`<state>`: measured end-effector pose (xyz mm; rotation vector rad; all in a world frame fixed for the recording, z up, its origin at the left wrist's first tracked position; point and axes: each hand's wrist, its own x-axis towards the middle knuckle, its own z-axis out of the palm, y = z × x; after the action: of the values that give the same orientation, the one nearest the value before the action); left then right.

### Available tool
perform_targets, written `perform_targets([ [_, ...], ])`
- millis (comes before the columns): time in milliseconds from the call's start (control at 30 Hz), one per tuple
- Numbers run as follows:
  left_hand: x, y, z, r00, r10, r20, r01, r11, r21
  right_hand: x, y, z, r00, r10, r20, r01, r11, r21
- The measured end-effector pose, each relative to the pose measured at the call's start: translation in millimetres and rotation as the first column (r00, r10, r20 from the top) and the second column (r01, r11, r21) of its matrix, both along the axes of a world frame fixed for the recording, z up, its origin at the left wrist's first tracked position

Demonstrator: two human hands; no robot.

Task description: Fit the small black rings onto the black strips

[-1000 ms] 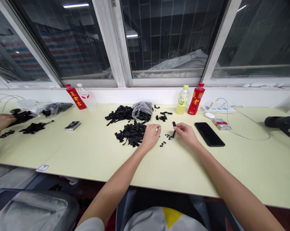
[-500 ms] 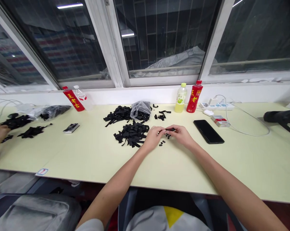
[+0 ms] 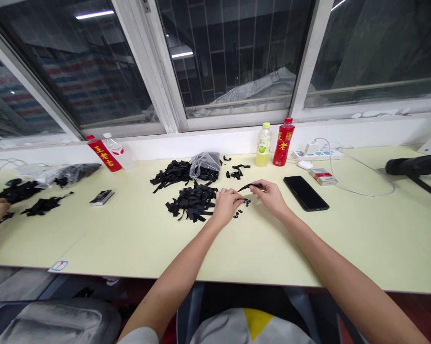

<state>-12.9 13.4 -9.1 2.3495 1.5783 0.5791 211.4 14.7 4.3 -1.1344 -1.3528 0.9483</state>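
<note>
Right hand [image 3: 271,197]: fingers [image 3: 261,186] pinch a thin black strip [image 3: 248,187]. Left hand [image 3: 226,206]: fingers [image 3: 233,194] curled beside a heap of cut black strips [image 3: 192,203], grip undetermined.

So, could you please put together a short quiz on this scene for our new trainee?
1. Which is nearer the right hand: the black smartphone or the red plastic bottle?
2. True or false: small black rings lie on the pale table between the right hand and the left hand.
3. What does the right hand pinch in its fingers?

Key: 1. the black smartphone; 2. true; 3. a thin black strip.
</note>
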Motion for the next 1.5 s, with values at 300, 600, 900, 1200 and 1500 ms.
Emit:
perform_targets([
  [300, -9.2, 0.4, 3.1, 0.982, 0.181, 0.047, -0.180, 0.983, -0.032, 3.7, 0.7, -0.1, 0.999, -0.043, 0.007, 0.043, 0.999, 0.003],
  [600, -13.0, 4.7, 1.8, 0.982, 0.161, 0.095, -0.154, 0.985, -0.076, 1.6, -2.8, 3.4, 0.999, -0.051, 0.018, 0.051, 0.999, -0.015],
  [900, -12.4, -1.3, 7.9, 0.996, 0.086, 0.033, -0.083, 0.992, -0.090, 1.8, -4.0, 4.9, 0.999, -0.039, 0.023, 0.040, 0.999, -0.023],
  [1200, -13.1, 0.3, 7.9, 0.997, 0.068, 0.031, -0.065, 0.994, -0.084, -0.7, -3.5, 6.4, 0.999, -0.024, 0.030, 0.025, 0.999, -0.035],
  [1500, -17.5, -0.5, 8.7, 0.974, 0.027, 0.226, -0.014, 0.998, -0.057, -8.0, -12.6, 9.4, 0.986, 0.167, 0.022, -0.165, 0.983, -0.073],
])
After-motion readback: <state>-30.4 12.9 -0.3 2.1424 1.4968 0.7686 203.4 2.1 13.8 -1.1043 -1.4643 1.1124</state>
